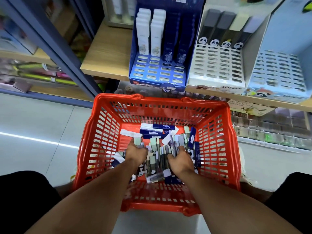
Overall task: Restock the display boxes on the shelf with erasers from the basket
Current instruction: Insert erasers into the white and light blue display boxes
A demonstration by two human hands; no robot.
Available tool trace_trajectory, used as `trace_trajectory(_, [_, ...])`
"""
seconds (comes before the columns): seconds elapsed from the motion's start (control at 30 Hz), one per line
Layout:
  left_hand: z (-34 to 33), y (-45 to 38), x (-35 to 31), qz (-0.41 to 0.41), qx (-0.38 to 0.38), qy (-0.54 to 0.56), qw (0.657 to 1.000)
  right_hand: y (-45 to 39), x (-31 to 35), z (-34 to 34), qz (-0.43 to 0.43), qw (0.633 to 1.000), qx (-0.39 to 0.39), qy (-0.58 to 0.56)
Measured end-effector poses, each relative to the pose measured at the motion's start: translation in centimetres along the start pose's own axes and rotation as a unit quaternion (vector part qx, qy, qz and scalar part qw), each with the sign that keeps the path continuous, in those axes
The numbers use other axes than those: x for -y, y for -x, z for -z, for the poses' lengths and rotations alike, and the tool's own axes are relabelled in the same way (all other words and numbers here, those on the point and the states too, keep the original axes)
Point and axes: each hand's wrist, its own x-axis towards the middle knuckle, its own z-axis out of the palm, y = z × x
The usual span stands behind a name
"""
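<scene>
Both my hands are down in the red basket [101, 132], which stands on the floor in front of the shelf [104, 54]. My left hand [136, 152] has its fingers curled round a pale green eraser [137, 141] at the left of the loose erasers [162, 154]; my right hand [181, 160] is curled into the middle of the heap, though I cannot tell which pieces it actually holds. The stock is mixed: panda-sleeved sticks, navy sleeves and white sleeves lie crossed over one another. On the shelf, the blue display box [158, 70] holds white and navy sticks in its back rows only, and the white panda display box [217, 65] has one back row filled. My judgement: the step in hand is sorting and gathering. It is best done by collecting one kind per hand, ends aligned the same way, so that each bundle goes straight into its matching box. Grabbing a mixed fistful risks misfiled stock and dropped pieces.
</scene>
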Motion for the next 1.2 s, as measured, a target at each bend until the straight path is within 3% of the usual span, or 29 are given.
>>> trace_trajectory(0.23, [2.3,2.5,-1.2,0.078,0.086,0.062,0.991,1.9,-0.2,2.6,-0.032,0.996,0.043,-0.075])
trace_trajectory(0.37, [2.6,6.5,-4.6,0.081,0.126,0.079,0.986,3.6,2.6,5.5,0.013,0.986,0.09,-0.142])
trace_trajectory(0.47, [2.2,8.8,-7.6,0.061,0.144,0.122,0.98,5.8,6.6,8.4,0.097,0.979,0.112,-0.141])
trace_trajectory(0.63, [2.3,14.5,-14.0,0.049,0.22,0.251,0.942,10.3,11.3,14.3,0.169,0.981,0.044,-0.09])
trace_trajectory(0.73, [2.9,17.7,-16.7,0.037,0.271,0.266,0.924,13.1,12.4,18.1,0.181,0.982,0.02,-0.05])
trace_trajectory(1.07, [3.6,21.3,-22.4,0.032,0.303,0.251,0.919,18.2,15.2,24.5,0.223,0.974,-0.027,-0.01])
trace_trajectory(1.2, [4.9,21.2,-23.7,0.008,0.303,0.24,0.922,18.4,16.6,24.3,0.229,0.97,-0.058,-0.063])
